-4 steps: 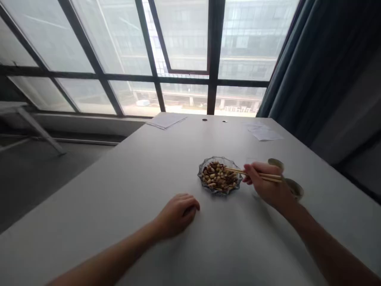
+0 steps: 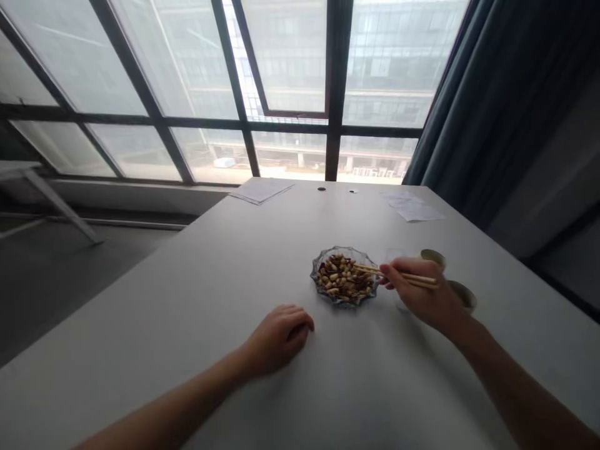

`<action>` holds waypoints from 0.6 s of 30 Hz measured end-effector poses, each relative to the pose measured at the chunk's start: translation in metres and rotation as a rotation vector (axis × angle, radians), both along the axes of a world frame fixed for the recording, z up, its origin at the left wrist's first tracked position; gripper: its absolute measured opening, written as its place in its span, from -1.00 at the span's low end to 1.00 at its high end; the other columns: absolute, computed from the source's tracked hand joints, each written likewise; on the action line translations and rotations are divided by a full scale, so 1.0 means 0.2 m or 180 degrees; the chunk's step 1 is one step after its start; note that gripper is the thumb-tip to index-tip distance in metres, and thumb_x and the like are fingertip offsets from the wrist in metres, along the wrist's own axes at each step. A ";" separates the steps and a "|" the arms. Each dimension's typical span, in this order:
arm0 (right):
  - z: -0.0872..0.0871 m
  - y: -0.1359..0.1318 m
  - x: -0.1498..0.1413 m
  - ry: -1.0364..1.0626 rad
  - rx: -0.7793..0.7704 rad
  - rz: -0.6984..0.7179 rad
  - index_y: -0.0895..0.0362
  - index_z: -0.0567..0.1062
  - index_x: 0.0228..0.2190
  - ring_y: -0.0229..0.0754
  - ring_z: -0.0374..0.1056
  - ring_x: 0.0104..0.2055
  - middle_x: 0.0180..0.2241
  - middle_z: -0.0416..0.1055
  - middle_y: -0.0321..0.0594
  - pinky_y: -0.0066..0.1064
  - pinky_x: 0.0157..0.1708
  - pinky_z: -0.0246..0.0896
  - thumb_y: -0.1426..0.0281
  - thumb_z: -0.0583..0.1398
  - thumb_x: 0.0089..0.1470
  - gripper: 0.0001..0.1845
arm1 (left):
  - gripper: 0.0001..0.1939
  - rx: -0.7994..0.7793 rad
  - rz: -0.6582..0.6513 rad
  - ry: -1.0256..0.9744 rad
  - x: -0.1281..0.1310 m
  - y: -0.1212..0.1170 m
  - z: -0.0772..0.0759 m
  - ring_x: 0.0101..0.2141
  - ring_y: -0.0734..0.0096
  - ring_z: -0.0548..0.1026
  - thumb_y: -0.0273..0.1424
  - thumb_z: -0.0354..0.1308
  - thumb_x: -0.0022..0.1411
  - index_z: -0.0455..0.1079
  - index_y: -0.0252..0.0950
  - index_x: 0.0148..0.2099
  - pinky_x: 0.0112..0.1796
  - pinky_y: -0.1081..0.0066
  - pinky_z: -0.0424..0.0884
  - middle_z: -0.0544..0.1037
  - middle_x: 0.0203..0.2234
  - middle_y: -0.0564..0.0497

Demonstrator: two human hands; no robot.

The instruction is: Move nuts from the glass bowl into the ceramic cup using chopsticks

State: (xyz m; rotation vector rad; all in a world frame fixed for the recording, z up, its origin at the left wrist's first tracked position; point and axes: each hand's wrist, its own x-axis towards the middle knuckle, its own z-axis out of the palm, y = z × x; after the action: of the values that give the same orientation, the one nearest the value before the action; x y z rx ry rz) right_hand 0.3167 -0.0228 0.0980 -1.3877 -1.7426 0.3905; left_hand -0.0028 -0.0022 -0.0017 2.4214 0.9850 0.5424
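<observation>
Left to right: a pale grey-white table [image 2: 140, 294] fills the lower frame, with a stack of white paper sheets [image 2: 261, 190] at its far edge, upper centre-left. The left hand [image 2: 279, 340] rests on the tabletop at lower centre, fingers loosely curled, holding nothing. Up and right of it, mid-frame, a scalloped clear glass dish [image 2: 315, 275] holds a heap of tan and brown roasted nuts [image 2: 344, 278]. The right hand [image 2: 422, 294] grips thin light wooden chopsticks [image 2: 368, 270] in a closed, pencil-like hold, tips over the nuts; can't tell if they pinch one. Versus a moment ago, this hand sits slightly nearer the dish. Two small olive-rimmed ceramic cups [image 2: 463, 295] stand just behind it, a loose white paper sheet [image 2: 415, 209] further up right.
</observation>
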 end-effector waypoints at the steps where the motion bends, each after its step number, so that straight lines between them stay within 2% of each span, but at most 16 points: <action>1: 0.00 0.00 0.00 0.0025 -0.0140 0.0085 0.11 0.61 -0.48 -0.12 0.51 -0.44 -0.48 0.58 -0.15 -0.40 -0.47 0.34 0.15 0.21 0.31 -0.59 | -0.77 0.0011 0.0007 -0.0001 0.00 0.00 0.00 -0.23 0.29 0.48 -0.55 0.05 0.29 0.51 -0.21 -0.16 -0.12 0.35 0.31 0.60 -0.29 0.02; 5: 0.00 0.01 0.00 0.0080 -0.0444 0.0189 0.13 0.62 -0.47 -0.12 0.50 -0.44 -0.49 0.57 -0.18 -0.38 -0.44 0.32 0.15 0.21 0.31 -0.59 | -0.78 0.0029 0.0032 0.0009 0.00 0.00 0.00 -0.23 0.28 0.48 -0.54 0.06 0.30 0.51 -0.21 -0.16 -0.13 0.35 0.33 0.60 -0.29 0.01; 12: -0.03 0.04 -0.01 0.0105 -0.0433 0.0305 0.16 0.63 -0.44 -0.12 0.49 -0.42 -0.48 0.57 -0.15 -0.37 -0.41 0.31 0.16 0.20 0.32 -0.58 | -0.78 0.0025 0.0032 0.0033 0.00 0.00 0.02 -0.23 0.29 0.48 -0.53 0.06 0.32 0.51 -0.21 -0.16 -0.12 0.35 0.32 0.61 -0.28 0.02; 18: -0.06 0.04 0.00 0.0116 -0.0400 0.0238 0.16 0.62 -0.43 -0.10 0.51 -0.40 -0.47 0.58 -0.16 -0.37 -0.40 0.34 0.13 0.18 0.33 -0.56 | -0.78 0.0010 0.0023 0.0032 0.00 -0.01 0.02 -0.23 0.29 0.49 -0.53 0.06 0.32 0.52 -0.21 -0.16 -0.12 0.35 0.32 0.61 -0.28 0.01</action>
State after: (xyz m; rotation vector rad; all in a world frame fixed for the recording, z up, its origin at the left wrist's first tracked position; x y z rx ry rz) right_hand 0.3160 -0.0148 0.0856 -1.3971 -1.7692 0.5716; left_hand -0.0019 -0.0041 0.0029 2.4264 0.9984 0.5352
